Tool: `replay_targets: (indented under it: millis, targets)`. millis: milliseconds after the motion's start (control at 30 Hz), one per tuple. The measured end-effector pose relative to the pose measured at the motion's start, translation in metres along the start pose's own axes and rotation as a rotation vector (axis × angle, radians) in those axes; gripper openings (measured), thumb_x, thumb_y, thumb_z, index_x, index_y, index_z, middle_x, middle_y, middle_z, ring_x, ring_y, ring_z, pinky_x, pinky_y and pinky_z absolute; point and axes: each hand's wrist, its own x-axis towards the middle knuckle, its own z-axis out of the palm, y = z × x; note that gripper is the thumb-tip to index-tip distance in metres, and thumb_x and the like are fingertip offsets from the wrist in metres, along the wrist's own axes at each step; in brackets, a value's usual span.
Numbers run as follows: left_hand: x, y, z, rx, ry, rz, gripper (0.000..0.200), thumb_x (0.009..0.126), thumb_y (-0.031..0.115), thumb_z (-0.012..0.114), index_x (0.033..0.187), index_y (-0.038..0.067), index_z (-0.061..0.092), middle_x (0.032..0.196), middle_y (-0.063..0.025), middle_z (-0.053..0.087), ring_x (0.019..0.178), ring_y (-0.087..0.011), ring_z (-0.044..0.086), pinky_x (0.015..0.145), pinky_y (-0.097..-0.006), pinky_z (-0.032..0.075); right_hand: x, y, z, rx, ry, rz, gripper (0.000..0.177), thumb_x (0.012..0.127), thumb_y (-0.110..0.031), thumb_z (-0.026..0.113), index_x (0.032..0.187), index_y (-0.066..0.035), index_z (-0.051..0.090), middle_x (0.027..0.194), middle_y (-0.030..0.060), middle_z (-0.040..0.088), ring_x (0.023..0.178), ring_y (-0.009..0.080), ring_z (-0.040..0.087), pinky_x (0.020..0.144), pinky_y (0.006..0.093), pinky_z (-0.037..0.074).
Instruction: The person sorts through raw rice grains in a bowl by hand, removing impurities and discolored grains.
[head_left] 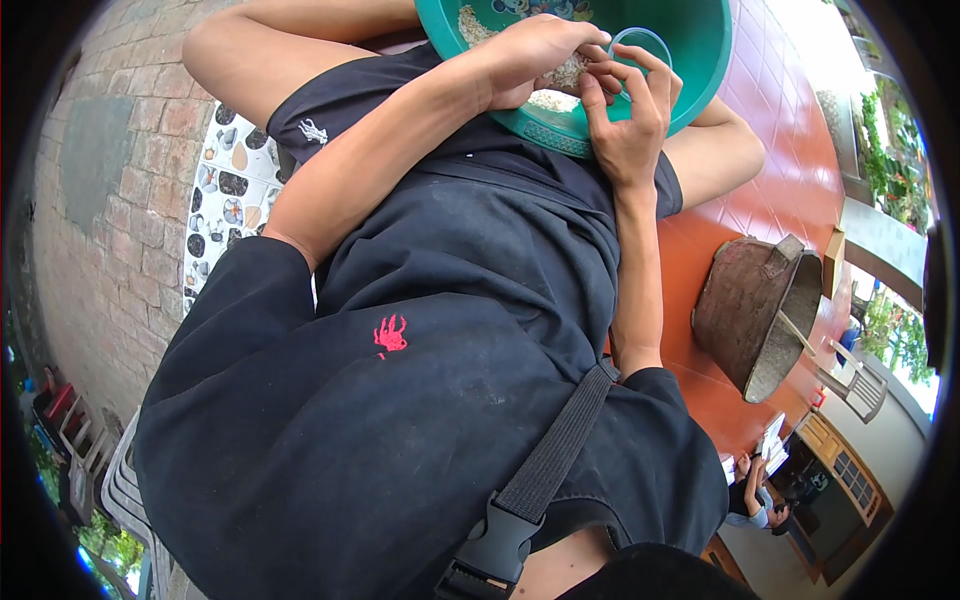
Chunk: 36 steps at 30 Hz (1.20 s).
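Observation:
My left hand [520,62] comes from the left over a green basin [696,62], its fingers curled round a brownish, grainy clump [568,72]. My right hand [636,112] reaches in from the right, with bent fingers and the thumb closed at the right side of this clump. Part of the clump is hidden by the fingers. Pale crumbs [553,101] lie in the basin below the hands. A clear round rim [655,38] shows behind my right fingers. The basin rests at my lap, between my legs.
A large, worn brown tub [745,305] lies tilted on the red tiled floor [690,262] at right, with a stick in it. A person [757,500] is at lower right, near a chair [858,388]. Brick paving [150,215] is at left.

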Motion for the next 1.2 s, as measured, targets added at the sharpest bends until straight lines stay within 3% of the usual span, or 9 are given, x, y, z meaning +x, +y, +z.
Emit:
replay_targets:
  millis: [300, 600, 700, 767, 900, 1067, 1100, 1200]
  targets:
    - [-0.0006, -0.0026, 0.0009, 0.03, -0.032, -0.005, 0.04, 0.105, 0.031, 0.056, 0.111, -0.006, 0.071, 0.105, -0.0162, 0.075, 0.097, -0.0245, 0.075, 0.092, -0.0342, 0.059, -0.0003, 0.0003, 0.0007, -0.025, -0.029, -0.04, 0.019, 0.082, -0.016, 0.081, 0.098, -0.009, 0.076, 0.119, 0.0025, 0.066, 0.114, 0.0269, 0.054, 0.098, 0.04, 0.043]
    - [0.0033, -0.0049, -0.0001, 0.016, -0.01, 0.012, 0.037, 0.105, 0.031, 0.06, 0.111, -0.004, 0.072, 0.106, -0.0117, 0.073, 0.093, -0.0186, 0.073, 0.091, -0.033, 0.061, -0.0016, 0.0032, 0.0021, 0.048, -0.032, 0.042, 0.009, 0.093, -0.013, 0.073, 0.098, -0.005, 0.072, 0.119, 0.0059, 0.067, 0.113, 0.0287, 0.055, 0.097, 0.0403, 0.043]
    - [0.0017, 0.0002, 0.0015, -0.005, 0.013, -0.04, 0.039, 0.105, 0.03, 0.058, 0.113, -0.005, 0.071, 0.106, -0.0147, 0.074, 0.094, -0.0217, 0.075, 0.09, -0.0324, 0.062, -0.0019, 0.0054, 0.0017, 0.062, 0.06, 0.058, 0.012, 0.094, -0.009, 0.07, 0.105, -0.005, 0.069, 0.121, 0.01, 0.066, 0.115, 0.0288, 0.055, 0.097, 0.0402, 0.044]
    - [0.0013, 0.0023, 0.0007, -0.05, -0.024, -0.068, 0.04, 0.106, 0.029, 0.056, 0.115, -0.007, 0.07, 0.106, -0.0183, 0.075, 0.096, -0.0255, 0.076, 0.089, -0.0328, 0.063, -0.0037, 0.0065, 0.0026, 0.251, 0.318, 0.328, 0.017, 0.094, -0.005, 0.065, 0.112, -0.005, 0.066, 0.122, 0.0133, 0.064, 0.116, 0.0288, 0.055, 0.096, 0.0398, 0.045]
    - [0.0, 0.0025, 0.0018, -0.04, -0.021, -0.068, 0.041, 0.106, 0.028, 0.055, 0.116, -0.009, 0.069, 0.106, -0.0208, 0.076, 0.097, -0.028, 0.077, 0.09, -0.0334, 0.063, -0.0038, 0.0061, 0.0021, 0.251, 0.411, 0.435, 0.024, 0.092, -0.003, 0.063, 0.116, -0.005, 0.065, 0.123, 0.0137, 0.063, 0.116, 0.0286, 0.054, 0.095, 0.0393, 0.045]
    - [0.0011, 0.0001, 0.0036, -0.031, 0.045, -0.016, 0.04, 0.105, 0.028, 0.057, 0.113, -0.008, 0.072, 0.106, -0.0188, 0.076, 0.097, -0.0259, 0.076, 0.091, -0.0336, 0.062, -0.0017, 0.0041, -0.0043, 0.044, 0.095, 0.097, 0.017, 0.086, -0.005, 0.07, 0.102, -0.008, 0.072, 0.121, 0.0104, 0.064, 0.114, 0.0288, 0.054, 0.095, 0.0396, 0.045]
    - [0.0008, -0.0002, 0.0046, -0.032, 0.044, -0.016, 0.04, 0.105, 0.028, 0.057, 0.113, -0.008, 0.072, 0.106, -0.0188, 0.076, 0.097, -0.0259, 0.076, 0.091, -0.0336, 0.062, -0.0005, 0.0016, -0.0033, 0.059, 0.082, 0.097, 0.009, 0.086, -0.009, 0.073, 0.095, -0.009, 0.074, 0.118, 0.0083, 0.065, 0.112, 0.0289, 0.054, 0.096, 0.0401, 0.045]
    - [-0.0013, 0.0001, 0.0052, -0.025, 0.078, 0.02, 0.04, 0.104, 0.026, 0.052, 0.107, -0.01, 0.07, 0.1, -0.0173, 0.073, 0.093, -0.0225, 0.072, 0.092, -0.0365, 0.061, -0.0004, 0.0009, -0.0007, 0.032, -0.012, 0.045, 0.01, 0.086, -0.012, 0.075, 0.096, -0.009, 0.074, 0.117, 0.007, 0.065, 0.111, 0.029, 0.055, 0.096, 0.0402, 0.045]
